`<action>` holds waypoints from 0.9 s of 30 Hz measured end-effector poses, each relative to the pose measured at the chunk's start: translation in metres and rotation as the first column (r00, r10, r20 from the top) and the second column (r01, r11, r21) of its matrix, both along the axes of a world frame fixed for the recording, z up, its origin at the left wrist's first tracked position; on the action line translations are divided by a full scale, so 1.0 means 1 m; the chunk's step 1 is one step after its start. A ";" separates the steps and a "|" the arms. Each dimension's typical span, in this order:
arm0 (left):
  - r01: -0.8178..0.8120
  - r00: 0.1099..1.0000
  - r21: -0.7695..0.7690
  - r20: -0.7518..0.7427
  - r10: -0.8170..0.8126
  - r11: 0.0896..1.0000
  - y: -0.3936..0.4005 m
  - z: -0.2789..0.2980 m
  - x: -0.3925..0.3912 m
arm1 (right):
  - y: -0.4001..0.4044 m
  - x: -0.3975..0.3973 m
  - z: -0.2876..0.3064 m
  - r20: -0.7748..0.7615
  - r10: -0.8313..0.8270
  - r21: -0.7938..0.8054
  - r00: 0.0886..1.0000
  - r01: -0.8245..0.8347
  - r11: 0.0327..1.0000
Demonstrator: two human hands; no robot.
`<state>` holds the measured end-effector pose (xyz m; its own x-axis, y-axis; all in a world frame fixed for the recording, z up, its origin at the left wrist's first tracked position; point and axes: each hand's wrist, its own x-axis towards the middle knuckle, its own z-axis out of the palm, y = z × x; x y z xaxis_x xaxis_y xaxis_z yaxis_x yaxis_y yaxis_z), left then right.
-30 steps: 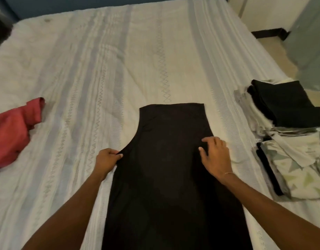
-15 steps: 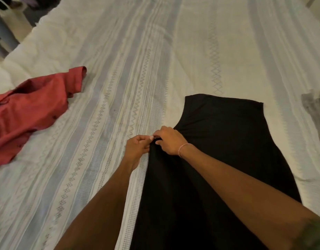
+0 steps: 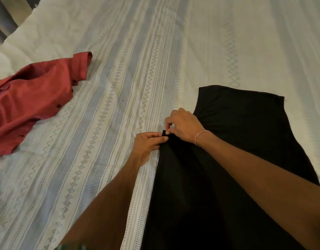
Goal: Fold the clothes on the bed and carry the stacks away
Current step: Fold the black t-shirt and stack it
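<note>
A black garment lies flat on the bed's white patterned cover, reaching from the lower edge of the view up to the middle right. My left hand pinches its left edge at a small raised corner. My right hand, with a red-and-white thread on the wrist, reaches across the cloth and pinches the same corner from the other side. The two hands almost touch.
A crumpled red button shirt lies on the cover at the left. The bed's far left corner and dark floor show at the top left. Bare cover stretches beyond and left of the black garment.
My right hand crossed from the garment's right side to its left edge and joined the left hand at the corner. The view swung left, so the folded stacks on the right left the frame.
</note>
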<state>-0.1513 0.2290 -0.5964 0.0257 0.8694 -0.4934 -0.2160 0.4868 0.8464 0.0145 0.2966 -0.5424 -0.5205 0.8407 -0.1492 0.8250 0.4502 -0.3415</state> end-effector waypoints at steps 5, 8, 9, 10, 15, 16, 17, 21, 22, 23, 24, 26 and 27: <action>-0.007 1.000 -0.011 0.026 0.007 1.000 0.000 -0.004 -0.003 | 0.004 0.000 -0.006 -0.001 0.004 -0.160 1.000 -0.004 0.987; -0.010 1.000 -0.017 0.006 0.010 1.000 0.001 -0.005 -0.003 | 0.007 0.001 -0.004 -0.010 -0.002 -0.150 1.000 0.000 0.989; -0.014 1.000 -0.019 -0.006 0.014 1.000 0.001 -0.004 -0.002 | 0.009 0.001 -0.003 -0.007 -0.008 -0.137 1.000 0.007 0.991; -0.019 1.000 -0.021 -0.017 0.019 1.000 0.001 -0.005 -0.003 | 0.010 0.000 -0.002 -0.001 -0.012 -0.127 1.000 0.012 0.992; -0.002 1.000 -0.010 0.012 0.003 1.000 0.000 -0.005 -0.004 | 0.016 -0.008 0.003 -0.089 -0.056 -0.245 0.995 0.032 0.969; -0.003 1.000 -0.007 0.022 0.003 1.000 0.000 -0.007 -0.005 | 0.017 -0.010 0.001 -0.099 -0.054 -0.269 0.994 0.025 0.963; -0.007 1.000 -0.003 0.026 0.008 1.000 0.000 -0.006 -0.004 | 0.018 -0.011 0.000 -0.100 -0.056 -0.280 0.993 0.026 0.960; -0.037 0.999 -0.006 -0.015 0.037 0.999 0.000 -0.008 -0.003 | 0.020 -0.017 -0.011 -0.105 -0.124 -0.279 0.987 0.091 0.956; -0.043 0.998 -0.009 -0.042 0.043 0.999 0.000 -0.009 -0.003 | 0.019 -0.019 -0.014 -0.123 -0.133 -0.291 0.983 0.092 0.952; -0.045 0.997 -0.014 -0.067 0.044 0.999 0.000 -0.010 -0.002 | 0.018 -0.021 -0.016 -0.146 -0.142 -0.308 0.979 0.091 0.947; -0.047 0.995 -0.021 -0.085 0.045 0.999 0.001 -0.012 -0.002 | 0.017 -0.022 -0.019 -0.164 -0.156 -0.318 0.974 0.097 0.943; -0.057 0.993 -0.039 -0.107 0.053 0.998 0.003 -0.013 -0.001 | 0.014 -0.020 -0.024 -0.190 -0.209 -0.318 0.959 0.142 0.937; -0.063 0.991 -0.047 -0.120 0.057 0.997 0.004 -0.014 -0.001 | 0.012 -0.019 -0.027 -0.202 -0.242 -0.311 0.949 0.172 0.935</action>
<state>-0.1524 0.2326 -0.6107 -0.0871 0.8416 -0.5331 -0.1456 0.5186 0.8425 -0.0047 0.3083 -0.5691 -0.3892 0.8728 -0.2946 0.7700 0.1326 -0.6241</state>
